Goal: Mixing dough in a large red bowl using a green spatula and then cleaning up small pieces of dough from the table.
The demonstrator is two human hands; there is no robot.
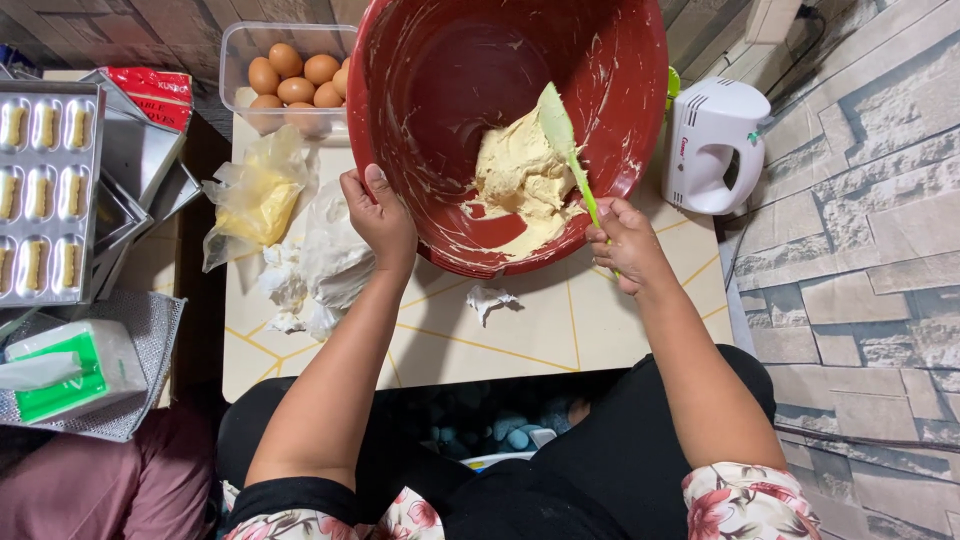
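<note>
A big red bowl (430, 70) is tilted toward me on a low white table (540, 330). My left hand (378, 215) grips its near rim. A lump of pale yellow dough (520, 175) lies in the low part of the bowl, and smears cover the walls. My right hand (628, 245) holds a green spatula (562, 135) by its handle, with the blade resting on the dough.
A clear box of brown eggs (292, 80) stands behind the bowl. Crumpled plastic bags (255, 200) lie left of it, and a white hand mixer (712, 145) sits at the right. A metal mould tray with filled pockets (45, 190) and a tissue box (70, 370) are at far left.
</note>
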